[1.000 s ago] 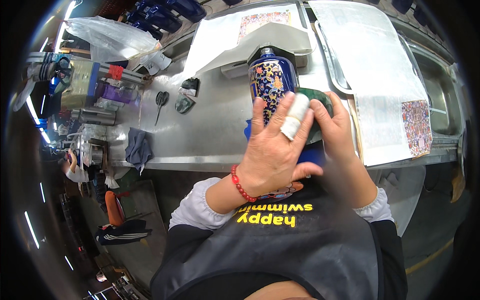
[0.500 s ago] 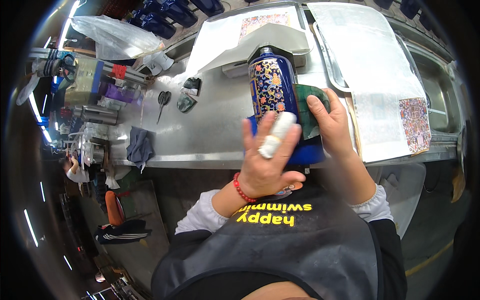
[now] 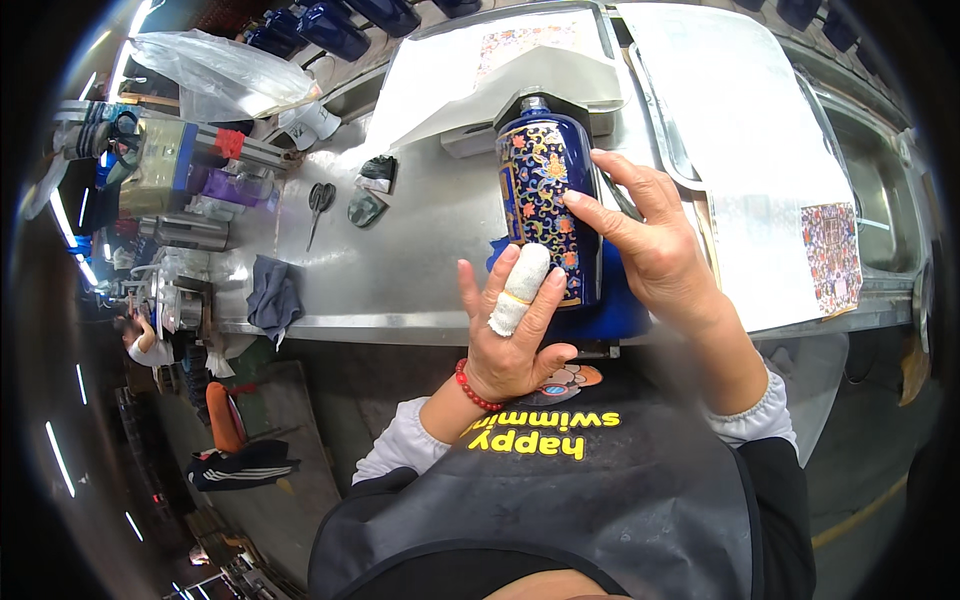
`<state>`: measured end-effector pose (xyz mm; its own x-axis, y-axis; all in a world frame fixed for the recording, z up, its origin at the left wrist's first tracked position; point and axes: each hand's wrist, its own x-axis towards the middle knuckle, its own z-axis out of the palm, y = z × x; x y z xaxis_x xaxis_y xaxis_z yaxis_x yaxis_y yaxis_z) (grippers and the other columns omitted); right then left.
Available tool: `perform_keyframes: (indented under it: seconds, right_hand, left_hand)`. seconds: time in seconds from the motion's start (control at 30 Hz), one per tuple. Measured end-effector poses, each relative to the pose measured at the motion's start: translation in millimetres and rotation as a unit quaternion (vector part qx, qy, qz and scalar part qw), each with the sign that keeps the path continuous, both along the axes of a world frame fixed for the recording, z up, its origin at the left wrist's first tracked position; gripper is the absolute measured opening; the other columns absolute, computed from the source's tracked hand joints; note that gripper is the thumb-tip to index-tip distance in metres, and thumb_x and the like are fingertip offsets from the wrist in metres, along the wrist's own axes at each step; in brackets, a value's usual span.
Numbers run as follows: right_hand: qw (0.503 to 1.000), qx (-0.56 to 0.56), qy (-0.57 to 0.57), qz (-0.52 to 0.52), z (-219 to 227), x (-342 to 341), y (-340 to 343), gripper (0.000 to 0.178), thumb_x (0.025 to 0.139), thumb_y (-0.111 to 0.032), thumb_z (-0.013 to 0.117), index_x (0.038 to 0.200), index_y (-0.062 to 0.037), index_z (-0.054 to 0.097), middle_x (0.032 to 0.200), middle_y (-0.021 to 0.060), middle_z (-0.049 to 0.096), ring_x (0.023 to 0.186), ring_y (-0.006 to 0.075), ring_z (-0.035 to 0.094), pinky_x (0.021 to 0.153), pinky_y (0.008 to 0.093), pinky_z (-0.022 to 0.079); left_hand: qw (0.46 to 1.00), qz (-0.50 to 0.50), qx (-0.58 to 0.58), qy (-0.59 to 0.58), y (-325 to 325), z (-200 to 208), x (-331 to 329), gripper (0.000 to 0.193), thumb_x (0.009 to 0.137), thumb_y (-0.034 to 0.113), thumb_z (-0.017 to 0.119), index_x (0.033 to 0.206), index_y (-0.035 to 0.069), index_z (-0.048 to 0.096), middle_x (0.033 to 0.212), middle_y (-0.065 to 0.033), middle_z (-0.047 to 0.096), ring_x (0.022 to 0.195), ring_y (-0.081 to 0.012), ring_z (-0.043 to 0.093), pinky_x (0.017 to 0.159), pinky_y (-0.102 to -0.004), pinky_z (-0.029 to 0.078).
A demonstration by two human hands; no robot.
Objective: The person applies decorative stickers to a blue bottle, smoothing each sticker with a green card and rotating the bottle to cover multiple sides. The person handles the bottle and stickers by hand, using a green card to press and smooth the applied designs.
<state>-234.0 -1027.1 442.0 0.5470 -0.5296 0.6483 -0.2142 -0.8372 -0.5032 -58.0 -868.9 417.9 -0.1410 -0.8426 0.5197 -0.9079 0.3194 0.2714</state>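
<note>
A dark blue glass bottle (image 3: 592, 215) lies on a low stand at the bench edge, its neck pointing away from me. A floral decal (image 3: 540, 165) in orange, gold and pale colours covers its upper face. My left hand (image 3: 508, 335) has its fingers spread at the bottle's near end; a white wrap with a band is around one finger. My right hand (image 3: 660, 245) is at the bottle's right side, one digit touching the decal's edge. Between its fingers shows the thin dark edge of a flat green scraper sheet (image 3: 622, 197), mostly hidden by the hand.
Scissors (image 3: 318, 212), two small dark pieces (image 3: 367, 208) and a grey cloth (image 3: 273, 295) lie on the metal bench (image 3: 420, 270) to the left. White sheets with printed decals (image 3: 830, 255) are on the right, by a sink (image 3: 880, 180). Blue bottles (image 3: 335, 30) stand behind.
My right hand has turned, bringing the green sheet edge-on and a digit onto the decal. My left hand has shifted slightly left and down, uncovering more of the decal.
</note>
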Motion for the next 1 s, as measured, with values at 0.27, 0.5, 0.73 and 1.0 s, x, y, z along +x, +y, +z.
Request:
perform_keyframes:
  seconds: [0.27,0.5,0.73,1.0]
  right_hand:
    - [1.0,-0.013,0.008,-0.013,-3.8,2.9,-1.6,0.044,0.075,0.006,0.067,0.116,-0.0094,0.074,0.13,0.0199,0.061,0.117,0.0387,0.06,0.097,0.0424,0.053]
    - [0.999,-0.028,-0.016,-0.039,-3.4,6.2,-0.7,0.043,0.077,0.002,0.066,0.118,-0.0104,0.074,0.13,0.0186,0.061,0.116,0.0376,0.06,0.097,0.0426,0.053]
    - [0.998,-0.048,0.014,-0.049,2.2,3.4,-0.9,0.046,0.076,0.005,0.065,0.119,-0.0088,0.073,0.129,0.0187,0.061,0.116,0.0374,0.06,0.097,0.0428,0.052]
    - [0.993,0.115,-0.016,-0.031,-13.9,-3.4,11.0,0.067,0.077,0.021,0.052,0.138,-0.0061,0.063,0.134,0.02,0.058,0.122,0.0378,0.057,0.103,0.0432,0.048]
  left_hand:
    - [1.0,-0.004,-0.007,0.025,-1.3,-5.1,0.5,0.068,0.103,0.059,0.045,0.142,0.006,0.059,0.147,-0.0195,0.055,0.144,-0.0383,0.042,0.123,-0.0624,0.004]
    - [1.0,-0.004,-0.003,0.021,-0.3,-6.4,-0.5,0.068,0.103,0.059,0.046,0.141,0.005,0.06,0.146,-0.0189,0.056,0.144,-0.038,0.042,0.123,-0.0623,0.005]
    - [1.0,-0.017,-0.006,0.002,-0.2,-4.8,1.0,0.072,0.103,0.061,0.044,0.141,0.002,0.059,0.147,-0.0219,0.054,0.145,-0.04,0.041,0.123,-0.0614,0.005]
    - [0.997,0.012,0.058,0.043,-40.5,22.2,16.6,0.111,0.091,0.083,0.035,0.154,-0.008,0.035,0.156,-0.0296,0.038,0.151,-0.0494,0.022,0.119,-0.064,-0.001]
